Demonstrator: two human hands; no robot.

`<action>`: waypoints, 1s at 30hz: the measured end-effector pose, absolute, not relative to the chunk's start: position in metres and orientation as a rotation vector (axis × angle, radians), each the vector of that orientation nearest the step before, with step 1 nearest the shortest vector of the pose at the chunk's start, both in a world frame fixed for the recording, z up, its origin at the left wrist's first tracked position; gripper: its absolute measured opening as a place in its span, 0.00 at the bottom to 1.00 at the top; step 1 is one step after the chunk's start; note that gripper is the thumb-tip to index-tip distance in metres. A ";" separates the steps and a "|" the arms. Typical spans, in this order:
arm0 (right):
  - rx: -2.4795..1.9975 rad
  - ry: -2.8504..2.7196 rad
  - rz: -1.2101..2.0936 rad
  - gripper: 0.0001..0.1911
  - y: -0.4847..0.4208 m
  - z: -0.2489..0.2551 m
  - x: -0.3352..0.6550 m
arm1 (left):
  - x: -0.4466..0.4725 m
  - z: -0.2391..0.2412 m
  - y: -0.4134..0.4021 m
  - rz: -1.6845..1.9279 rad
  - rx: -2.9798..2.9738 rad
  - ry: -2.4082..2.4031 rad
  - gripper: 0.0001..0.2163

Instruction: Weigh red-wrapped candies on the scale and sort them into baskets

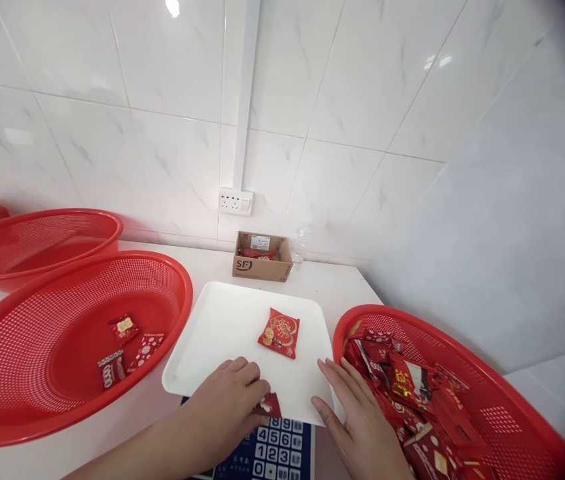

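My left hand [229, 399] is closed round a small red snack packet [269, 404] at the near edge of a white tray [212, 333]. A larger red snack packet [279, 333] lies flat in the middle of that tray. My right hand [362, 427] rests open at the tray's near right corner, fingers stretched toward the tray and touching its edge. It lies beside a red mesh basket [502, 420] full of several red packets. The tray sits on a scale with a blue keypad [277, 453].
A big red mesh basket [27, 373] on the left holds three small packets [127, 347]. Another red basket [37, 233] stands behind it. A small cardboard box [262, 259] and a clear plastic bottle [299, 245] stand at the tiled wall under a socket [235, 201].
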State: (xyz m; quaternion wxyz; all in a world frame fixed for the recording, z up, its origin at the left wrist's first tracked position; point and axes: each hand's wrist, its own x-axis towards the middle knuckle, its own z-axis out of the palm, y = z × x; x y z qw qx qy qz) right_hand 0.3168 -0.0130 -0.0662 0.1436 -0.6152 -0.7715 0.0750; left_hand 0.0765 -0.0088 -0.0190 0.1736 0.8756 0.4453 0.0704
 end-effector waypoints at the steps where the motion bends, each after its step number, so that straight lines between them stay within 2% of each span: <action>1: -1.774 -2.224 0.216 0.28 -0.013 -0.066 0.317 | 0.074 -0.018 -0.009 0.233 2.479 1.257 0.07; 4: -1.784 -2.220 0.226 0.28 -0.014 -0.065 0.317 | 0.056 -0.014 -0.006 0.438 2.365 1.371 0.12; 9: -1.803 -2.236 0.245 0.29 -0.014 -0.064 0.317 | -0.001 0.000 -0.001 0.697 2.125 1.962 0.16; 12: -1.785 -2.241 0.223 0.29 -0.013 -0.066 0.318 | -0.034 0.003 -0.002 0.657 2.027 2.289 0.17; 15: -1.755 -2.250 0.204 0.29 -0.013 -0.069 0.319 | -0.050 -0.001 -0.004 0.538 2.117 2.360 0.18; 19: -1.740 -2.241 0.181 0.27 -0.014 -0.070 0.320 | -0.028 -0.010 -0.001 0.543 2.329 2.136 0.19; 25: -1.712 -2.235 0.149 0.26 -0.014 -0.069 0.318 | 0.050 -0.015 0.012 0.322 2.637 1.317 0.22; 30: -1.723 -2.269 0.125 0.26 -0.015 -0.068 0.317 | 0.087 -0.012 0.030 0.196 2.626 1.188 0.28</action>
